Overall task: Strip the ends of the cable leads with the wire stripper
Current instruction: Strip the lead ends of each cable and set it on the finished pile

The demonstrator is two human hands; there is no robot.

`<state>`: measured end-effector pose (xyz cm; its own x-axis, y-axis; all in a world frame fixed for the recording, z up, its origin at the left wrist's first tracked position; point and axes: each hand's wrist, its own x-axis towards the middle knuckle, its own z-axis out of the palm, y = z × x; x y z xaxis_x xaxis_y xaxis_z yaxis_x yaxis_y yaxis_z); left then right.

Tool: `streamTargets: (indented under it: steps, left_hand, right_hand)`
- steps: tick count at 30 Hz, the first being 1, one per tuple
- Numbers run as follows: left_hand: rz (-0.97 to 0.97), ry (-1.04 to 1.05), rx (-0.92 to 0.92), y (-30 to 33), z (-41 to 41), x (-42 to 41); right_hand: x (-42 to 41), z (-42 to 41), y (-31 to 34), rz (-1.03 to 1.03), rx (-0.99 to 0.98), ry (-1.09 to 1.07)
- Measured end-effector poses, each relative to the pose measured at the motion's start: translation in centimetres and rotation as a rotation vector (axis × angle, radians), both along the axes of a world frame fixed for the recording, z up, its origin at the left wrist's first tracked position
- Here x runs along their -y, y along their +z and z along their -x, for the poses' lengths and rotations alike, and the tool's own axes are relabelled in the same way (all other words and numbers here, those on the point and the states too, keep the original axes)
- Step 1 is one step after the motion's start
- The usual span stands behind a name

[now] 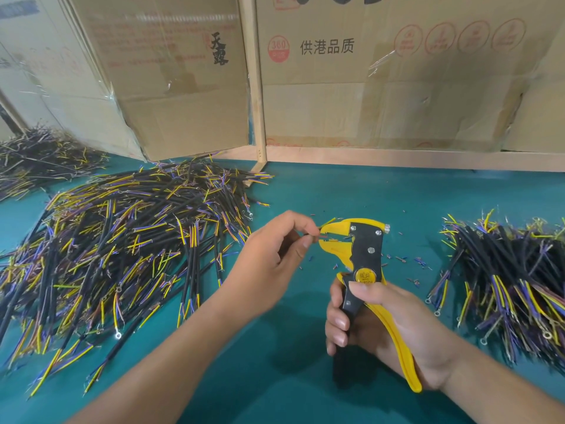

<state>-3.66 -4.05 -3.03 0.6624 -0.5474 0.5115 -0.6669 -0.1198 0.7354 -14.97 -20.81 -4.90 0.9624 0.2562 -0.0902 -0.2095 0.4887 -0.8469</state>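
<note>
Cardboard box (397,71) at 12 to 2 o'clock: black print "供港品质", just left of it a red round stamp (278,49) reading "360". Row of red round handling symbols at 1 to 2 o'clock on the same box, text inside too small to read. Left cardboard box (171,71) at 11 o'clock: black brush characters "天露"; faded red lines beside them illegible. Wire stripper (363,258) at center: yellow pivot badge (366,276), digits partly readable, "01212"; characters above them unclear.
</note>
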Motion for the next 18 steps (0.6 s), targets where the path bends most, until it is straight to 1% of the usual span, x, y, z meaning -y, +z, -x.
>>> streamTargets:
  steps: [9,18]
  left_hand:
    - [0.045,0.007,-0.019,-0.15,-0.20,0.14]
    - [0.049,0.000,-0.002,-0.51,-0.27,0.26]
  right_hand:
    - [0.02,-0.03,0.00,-0.023,-0.005,-0.002]
    - [-0.04,0.04,0.07,-0.028,0.002,0.026]
